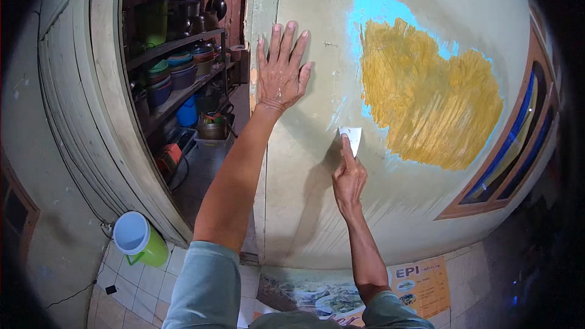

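Note:
My left hand (283, 70) lies flat on the pale wall (311, 0), close to the door frame, its fingers spread. In my right hand (350, 180) is a scraper (351, 141) with a flat whitish blade; the index finger stretches along it and the other fingers wrap the handle, which they hide. The blade is at the wall, left of a large scraped patch (426, 97) of streaky ochre-brown. Bright blue paint (378, 7) shows along that patch's edges, and short blue scratch marks run just above the blade.
Left of the wall a doorway opens onto shelves (177, 42) of pots and plastic tubs. A green bucket (141, 239) stands on the tiled floor (139, 280). A wood-framed window (506, 140) is at the right. A printed banner (420, 286) lies along the wall's foot.

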